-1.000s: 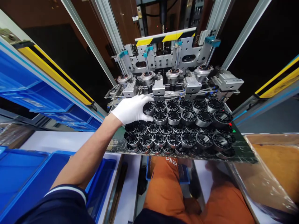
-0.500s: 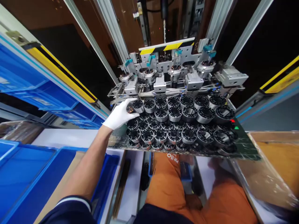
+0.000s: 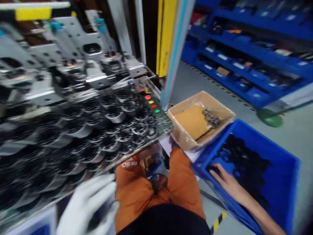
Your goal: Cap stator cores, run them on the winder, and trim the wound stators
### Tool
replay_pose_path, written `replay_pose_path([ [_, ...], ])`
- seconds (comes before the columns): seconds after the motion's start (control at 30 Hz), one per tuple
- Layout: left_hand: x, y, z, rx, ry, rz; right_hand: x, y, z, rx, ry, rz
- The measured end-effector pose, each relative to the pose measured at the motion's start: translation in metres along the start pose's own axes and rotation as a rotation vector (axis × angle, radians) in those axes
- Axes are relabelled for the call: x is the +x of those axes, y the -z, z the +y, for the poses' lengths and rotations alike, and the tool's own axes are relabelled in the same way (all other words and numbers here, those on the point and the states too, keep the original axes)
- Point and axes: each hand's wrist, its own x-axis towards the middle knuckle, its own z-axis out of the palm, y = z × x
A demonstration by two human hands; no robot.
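Rings [image 3: 114,112] stand stacked on the bench [image 3: 164,121], left; my right hand [image 3: 227,184] pinches a black part [image 3: 213,168], other parts [image 3: 246,160] remaining in the bin [image 3: 278,186], right; what my curled left hand [image 3: 84,204] holds, I cannot tell.

Machine fixtures [image 3: 96,76] and racked blue bins [image 3: 238,65] — this is a workshop.

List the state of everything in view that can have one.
Left hand: gloved, fingers curled, blurred; grip unclear
Right hand: bare, at a black piece inside the blue bin; grip unclear
Blue bin: open, partly filled
Black parts: loosely heaped in the bin
Ring-shaped parts: stacked in rows on the table
Cardboard box: open, metal parts inside
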Motion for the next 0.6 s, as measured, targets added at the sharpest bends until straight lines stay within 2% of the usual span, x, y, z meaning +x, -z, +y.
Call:
replay_pose_path([
  [0.1, 0.027, -0.072, 0.045, -0.26, -0.129, -0.162, -0.01, 0.008, 0.024, 0.085, -0.01, -0.076],
  [0.17, 0.061, -0.109, 0.081, -0.397, -0.2, -0.243, -0.009, 0.009, 0.027, 0.131, 0.012, -0.121],
  [0.27, 0.124, -0.164, 0.136, -0.53, -0.214, -0.326, -0.008, 0.017, 0.025, 0.21, 0.067, -0.219],
  [0.37, 0.19, -0.237, 0.184, -0.438, -0.194, -0.466, -0.007, 0.032, 0.024, 0.269, 0.073, -0.318],
  [0.43, 0.232, -0.297, 0.21, -0.21, -0.145, -0.593, -0.007, 0.044, 0.025, 0.3, 0.064, -0.373],
  [0.53, 0.283, -0.39, 0.239, -0.05, -0.109, -0.72, -0.005, 0.058, 0.028, 0.346, 0.048, -0.433],
  [0.6, 0.306, -0.442, 0.252, 0.032, -0.096, -0.786, -0.003, 0.064, 0.031, 0.415, 0.032, -0.481],
])
